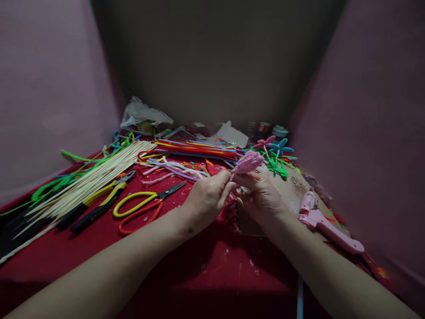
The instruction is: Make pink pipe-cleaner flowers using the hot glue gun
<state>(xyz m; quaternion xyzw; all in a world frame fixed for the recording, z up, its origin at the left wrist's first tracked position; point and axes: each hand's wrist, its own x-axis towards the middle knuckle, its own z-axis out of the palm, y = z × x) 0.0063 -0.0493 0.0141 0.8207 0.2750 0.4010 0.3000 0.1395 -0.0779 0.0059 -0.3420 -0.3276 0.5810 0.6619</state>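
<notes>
A pink pipe-cleaner flower bud (249,162) sits between my two hands above the middle of the table, its rounded head tilted up to the right. My left hand (210,191) is closed, thumb and fingers pinching at the narrow base of the bud. Fingers of my right hand (260,192) curl around the underside of the bud and also grip it. A small whitish bit shows by the right fingers, too unclear to name. Left of my left hand lie scissors (161,201) with one yellow and one red handle, blades pointing away.
Pliers (106,199) and a bundle of wooden sticks (96,177) lie at the left. Coloured pipe cleaners (199,149) stretch across the back. A pink glue gun (332,228) rests on cardboard at the right. A plastic bag (142,113) and finished-looking pipe-cleaner shapes (277,146) stand farther back.
</notes>
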